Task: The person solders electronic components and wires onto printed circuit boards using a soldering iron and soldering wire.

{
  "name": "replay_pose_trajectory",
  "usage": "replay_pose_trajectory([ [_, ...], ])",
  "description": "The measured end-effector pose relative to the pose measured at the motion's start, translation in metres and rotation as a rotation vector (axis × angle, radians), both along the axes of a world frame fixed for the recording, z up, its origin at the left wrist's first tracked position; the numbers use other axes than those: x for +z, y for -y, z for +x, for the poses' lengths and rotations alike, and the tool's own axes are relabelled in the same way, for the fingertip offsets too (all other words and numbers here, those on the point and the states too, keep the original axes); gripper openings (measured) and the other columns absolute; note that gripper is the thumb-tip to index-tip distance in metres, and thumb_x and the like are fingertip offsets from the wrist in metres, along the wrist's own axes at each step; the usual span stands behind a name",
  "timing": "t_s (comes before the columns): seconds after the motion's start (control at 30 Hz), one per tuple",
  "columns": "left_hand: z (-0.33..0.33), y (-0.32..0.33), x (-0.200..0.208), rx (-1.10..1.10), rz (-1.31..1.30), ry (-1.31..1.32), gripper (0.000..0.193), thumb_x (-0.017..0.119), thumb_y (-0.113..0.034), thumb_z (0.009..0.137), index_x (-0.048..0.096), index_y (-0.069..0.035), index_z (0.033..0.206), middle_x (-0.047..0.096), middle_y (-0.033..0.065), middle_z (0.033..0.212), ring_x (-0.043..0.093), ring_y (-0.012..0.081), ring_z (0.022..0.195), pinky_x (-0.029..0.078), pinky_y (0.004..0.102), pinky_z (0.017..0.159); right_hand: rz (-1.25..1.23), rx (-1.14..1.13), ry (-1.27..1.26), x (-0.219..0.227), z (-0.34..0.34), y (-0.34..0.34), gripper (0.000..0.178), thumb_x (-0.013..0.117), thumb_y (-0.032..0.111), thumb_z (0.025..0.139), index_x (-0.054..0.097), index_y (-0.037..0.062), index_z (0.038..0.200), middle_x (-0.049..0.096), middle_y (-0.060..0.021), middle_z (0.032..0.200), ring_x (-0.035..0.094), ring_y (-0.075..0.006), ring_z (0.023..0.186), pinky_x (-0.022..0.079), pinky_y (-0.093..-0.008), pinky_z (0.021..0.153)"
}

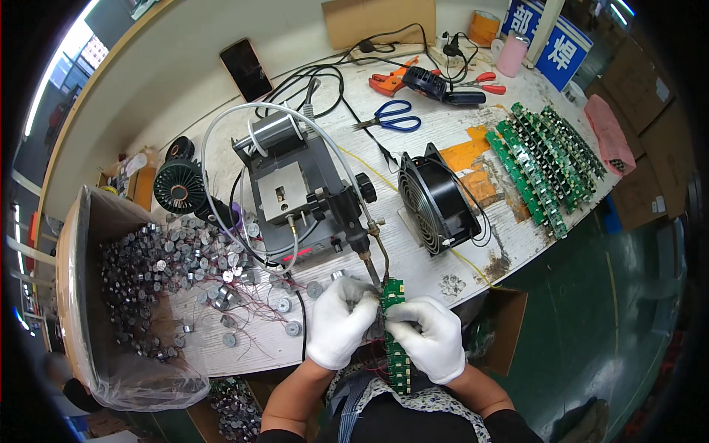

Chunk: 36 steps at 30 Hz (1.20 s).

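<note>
A long green circuit board strip (397, 358) points away from me at the table's front edge. My right hand (430, 338), in a white glove, is closed on its right side with fingers pinched over the board. On the other side my left hand (341, 323), gloved too, has thumb and fingers pressed together near the strip's far end; what they hold is hidden. The soldering iron (354, 235) hangs from its stand with its tip just above the far end of the strip, beside a thin metal feed tube (382, 247). Reddish wires show below my left hand.
Behind stands a soldering machine (284, 192) with a solder spool (277, 134). A black fan (437, 201) is to the right, stacked green boards (543, 166) beyond. Small round motors (177, 258) spill from a plastic-lined box (81, 295) at left. Blue-handled scissors (395, 117) lie behind.
</note>
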<state>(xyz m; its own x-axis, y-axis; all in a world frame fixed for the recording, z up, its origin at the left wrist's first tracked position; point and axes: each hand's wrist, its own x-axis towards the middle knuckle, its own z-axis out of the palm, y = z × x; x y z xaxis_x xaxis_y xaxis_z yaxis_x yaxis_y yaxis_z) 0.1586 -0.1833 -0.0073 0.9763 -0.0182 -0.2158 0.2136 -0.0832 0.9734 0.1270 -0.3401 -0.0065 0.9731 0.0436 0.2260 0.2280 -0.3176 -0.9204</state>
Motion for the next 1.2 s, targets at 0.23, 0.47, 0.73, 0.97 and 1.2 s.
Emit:
replay_pose_trajectory([
  [0.23, -0.001, 0.000, -0.004, -0.004, 0.035, -0.005, 0.011, 0.064, -0.009, 0.085, 0.060, 0.001, 0.085, 0.060, 0.0021, 0.075, 0.051, 0.0073, 0.067, 0.044, 0.0241, 0.062, 0.036, -0.013, -0.079, -0.007, -0.002, 0.000, 0.015, 0.072, 0.000, 0.076, 0.068, 0.0000, 0.091, 0.066, -0.0121, 0.085, 0.067, -0.0222, 0.075, 0.052, -0.0301, 0.066],
  [0.47, -0.002, -0.005, -0.013, -0.026, -0.022, -0.064, 0.012, 0.065, -0.009, 0.082, 0.060, 0.001, 0.087, 0.058, 0.0001, 0.072, 0.051, 0.0062, 0.066, 0.044, 0.0230, 0.061, 0.105, -0.011, -0.180, -0.013, -0.006, 0.001, 0.014, 0.071, 0.000, 0.077, 0.068, -0.0007, 0.090, 0.066, -0.0118, 0.084, 0.066, -0.0201, 0.074, 0.051, -0.0293, 0.066],
  [0.73, 0.004, -0.011, -0.011, -0.100, 0.047, -0.027, 0.010, 0.064, -0.009, 0.081, 0.060, 0.000, 0.083, 0.057, 0.0003, 0.071, 0.050, 0.0069, 0.065, 0.043, 0.0241, 0.061, 0.112, 0.020, -0.182, -0.012, -0.007, 0.002, 0.014, 0.071, 0.000, 0.077, 0.068, -0.0007, 0.090, 0.066, -0.0112, 0.084, 0.066, -0.0192, 0.073, 0.051, -0.0289, 0.065],
  [0.97, 0.005, -0.009, -0.007, -0.084, 0.092, -0.041, 0.011, 0.063, -0.009, 0.078, 0.059, 0.002, 0.078, 0.059, 0.0046, 0.070, 0.053, 0.0098, 0.065, 0.046, 0.0260, 0.062, 0.149, 0.019, -0.204, -0.015, -0.009, 0.003, 0.013, 0.071, 0.000, 0.078, 0.068, -0.0006, 0.091, 0.066, -0.0116, 0.084, 0.065, -0.0193, 0.073, 0.051, -0.0290, 0.066],
  [1.2, 0.006, -0.006, -0.005, -0.083, 0.137, 0.014, 0.011, 0.064, -0.010, 0.078, 0.060, 0.001, 0.078, 0.059, 0.0039, 0.068, 0.053, 0.0096, 0.063, 0.046, 0.0265, 0.061, 0.105, 0.030, -0.128, -0.013, -0.007, 0.005, 0.014, 0.071, -0.001, 0.076, 0.068, -0.0003, 0.090, 0.066, -0.0124, 0.084, 0.066, -0.0226, 0.073, 0.051, -0.0303, 0.066],
])
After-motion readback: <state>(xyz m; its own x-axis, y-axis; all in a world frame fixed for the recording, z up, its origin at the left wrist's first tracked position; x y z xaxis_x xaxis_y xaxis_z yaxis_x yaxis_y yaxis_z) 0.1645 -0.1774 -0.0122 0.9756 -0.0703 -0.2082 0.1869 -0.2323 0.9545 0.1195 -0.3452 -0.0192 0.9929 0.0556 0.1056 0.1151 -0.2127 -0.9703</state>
